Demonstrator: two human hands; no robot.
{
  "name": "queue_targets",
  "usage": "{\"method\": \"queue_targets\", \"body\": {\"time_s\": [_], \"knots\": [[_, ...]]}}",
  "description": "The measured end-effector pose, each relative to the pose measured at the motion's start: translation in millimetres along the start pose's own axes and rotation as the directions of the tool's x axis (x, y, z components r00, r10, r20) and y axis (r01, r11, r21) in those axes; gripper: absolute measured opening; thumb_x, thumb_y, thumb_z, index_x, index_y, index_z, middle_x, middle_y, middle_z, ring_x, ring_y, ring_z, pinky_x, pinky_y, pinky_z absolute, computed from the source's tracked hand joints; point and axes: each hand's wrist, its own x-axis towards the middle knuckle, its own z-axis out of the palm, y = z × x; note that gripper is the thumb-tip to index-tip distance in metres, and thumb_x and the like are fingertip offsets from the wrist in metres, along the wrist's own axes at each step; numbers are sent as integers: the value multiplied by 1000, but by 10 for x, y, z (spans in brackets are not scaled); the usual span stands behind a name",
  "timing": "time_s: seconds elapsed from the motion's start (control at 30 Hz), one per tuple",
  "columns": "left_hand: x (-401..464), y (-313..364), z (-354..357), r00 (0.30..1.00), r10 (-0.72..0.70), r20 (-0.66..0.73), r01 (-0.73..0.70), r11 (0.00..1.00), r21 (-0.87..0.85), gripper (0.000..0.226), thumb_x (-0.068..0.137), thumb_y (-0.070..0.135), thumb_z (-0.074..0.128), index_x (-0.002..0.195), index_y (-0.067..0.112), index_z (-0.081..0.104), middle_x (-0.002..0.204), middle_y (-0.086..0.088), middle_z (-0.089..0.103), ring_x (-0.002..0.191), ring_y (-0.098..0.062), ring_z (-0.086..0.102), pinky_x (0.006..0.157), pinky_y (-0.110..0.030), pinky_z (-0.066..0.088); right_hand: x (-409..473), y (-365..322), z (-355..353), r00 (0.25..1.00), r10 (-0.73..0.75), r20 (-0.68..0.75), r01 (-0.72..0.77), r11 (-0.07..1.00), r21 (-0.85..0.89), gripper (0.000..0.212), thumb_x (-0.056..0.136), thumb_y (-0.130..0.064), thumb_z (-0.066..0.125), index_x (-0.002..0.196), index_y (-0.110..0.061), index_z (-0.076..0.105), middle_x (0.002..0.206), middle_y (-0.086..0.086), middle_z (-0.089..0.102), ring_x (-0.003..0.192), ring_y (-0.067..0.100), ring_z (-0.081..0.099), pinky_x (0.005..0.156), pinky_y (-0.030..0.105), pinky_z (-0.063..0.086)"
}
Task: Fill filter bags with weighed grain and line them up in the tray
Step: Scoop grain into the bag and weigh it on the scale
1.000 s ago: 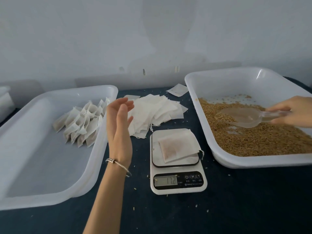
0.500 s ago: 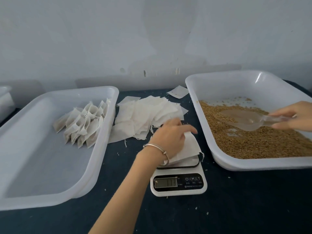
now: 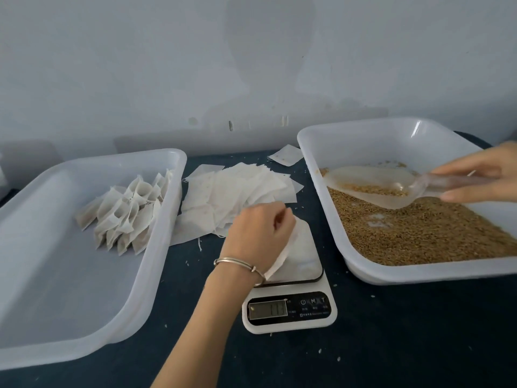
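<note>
While the left hand (image 3: pixel 258 233) curls its fingers round the near-left edge of the filter bag (image 3: pixel 299 253) lying on the scale (image 3: pixel 289 312), the right hand (image 3: pixel 484 175) pinches the handle of a clear scoop (image 3: pixel 372 186) with thumb and fingers, holding it over the grain (image 3: pixel 419 233) in the right-hand tray (image 3: pixel 361 138); a thin scatter of grain lies in the scoop's bowl. Filled bags (image 3: pixel 128 211) stand in a leaning row at the far end of the left tray (image 3: pixel 92 303), and a loose fan of empty bags (image 3: pixel 237 194) lies on the dark table (image 3: pixel 391 345) between the two trays, just beyond the scale.

Several slips seem possible from here: the hand on the bag may be loading the platform, so any reading taken now could be false; the bag is limp and its mouth is hidden under the hand, so grain tipped from the scoop might miss it and spill over the platform, as the stray kernels on the table suggest happens; lifting it by one edge could let the contents pour out.

As for writing, the scale's display shows digits that look like 113, though blur makes this uncertain; beside it sit a power symbol and the letters M and T, with smaller print beneath that is too small to read; no brand is legible.
</note>
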Motion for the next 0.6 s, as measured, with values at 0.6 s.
{"method": "queue_targets", "body": {"time_s": [0.6], "knots": [[-138,-87,-248,979,-164,124,199,907,-370,19,85,3,46,83,21,49,52,4,60,44,-4,53,57,-20,47,103,-872,101,947,-295,127,321,888,-330,49,66,-46,71,78,-84,42,87,-52,48,82,-4,56,70,23,41]]}}
